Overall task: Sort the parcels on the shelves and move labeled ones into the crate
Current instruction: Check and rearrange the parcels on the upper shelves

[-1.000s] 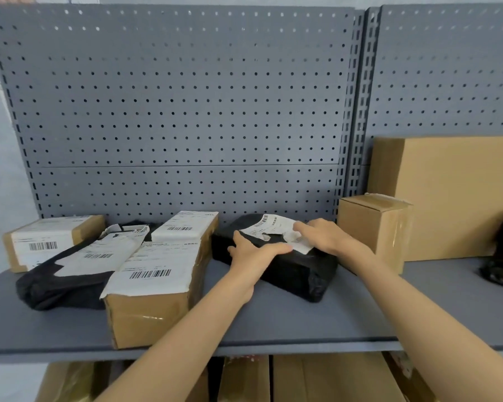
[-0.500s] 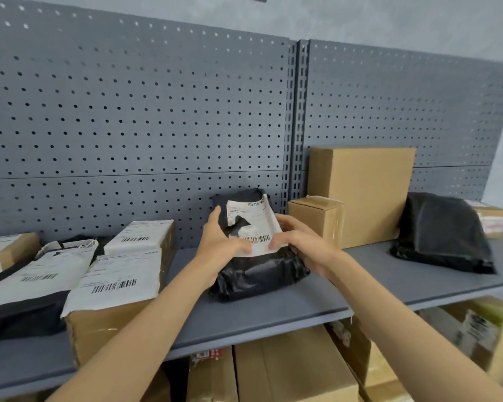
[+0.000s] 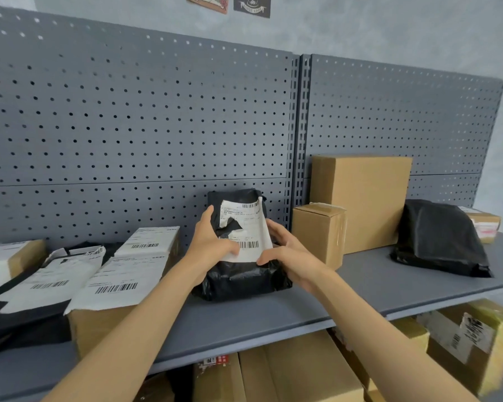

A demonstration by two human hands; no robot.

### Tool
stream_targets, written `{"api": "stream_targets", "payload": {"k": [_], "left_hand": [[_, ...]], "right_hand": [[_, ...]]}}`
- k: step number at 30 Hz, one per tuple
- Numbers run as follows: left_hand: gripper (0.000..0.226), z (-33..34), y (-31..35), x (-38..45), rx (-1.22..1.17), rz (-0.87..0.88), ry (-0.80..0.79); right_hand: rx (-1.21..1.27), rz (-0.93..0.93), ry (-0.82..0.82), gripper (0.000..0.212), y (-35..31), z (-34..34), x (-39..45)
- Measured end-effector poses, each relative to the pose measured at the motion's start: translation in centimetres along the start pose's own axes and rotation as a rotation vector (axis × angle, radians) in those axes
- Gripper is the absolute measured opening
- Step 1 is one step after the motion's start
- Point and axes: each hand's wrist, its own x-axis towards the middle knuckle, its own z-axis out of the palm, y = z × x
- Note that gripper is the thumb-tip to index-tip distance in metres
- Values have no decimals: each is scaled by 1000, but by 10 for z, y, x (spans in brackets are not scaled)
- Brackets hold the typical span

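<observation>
A black plastic parcel with a torn white barcode label stands tilted up on the grey shelf, its top leaning toward the pegboard. My left hand grips its left side, thumb on the label. My right hand holds its right side, fingers at the label's lower edge. To the left lie labeled parcels: a cardboard box, a smaller labeled box behind it, and a black bag with a label. No crate is in view.
Right of the held parcel stand a small plain box and a large plain box. Farther right lie another black bag and a small labeled box. Cardboard boxes fill the lower shelf. The pegboard backs the shelf.
Both hands have tipped the black parcel up from lying flat to standing, label facing me. The view has swung right and upward, showing more of the shelf's right end.
</observation>
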Motion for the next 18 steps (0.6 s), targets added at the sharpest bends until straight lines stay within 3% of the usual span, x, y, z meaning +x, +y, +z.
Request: {"api": "stream_targets", "payload": {"k": [7, 14, 18], "left_hand": [[102, -9, -12, 8, 111, -116, 12], [98, -22, -14, 14, 196, -243, 81], [99, -26, -9, 12, 250, -236, 116]], "right_hand": [[7, 129, 1, 97, 13, 17, 12], [12, 239, -84, 92, 15, 31, 27], [139, 263, -73, 87, 17, 32, 28]]}}
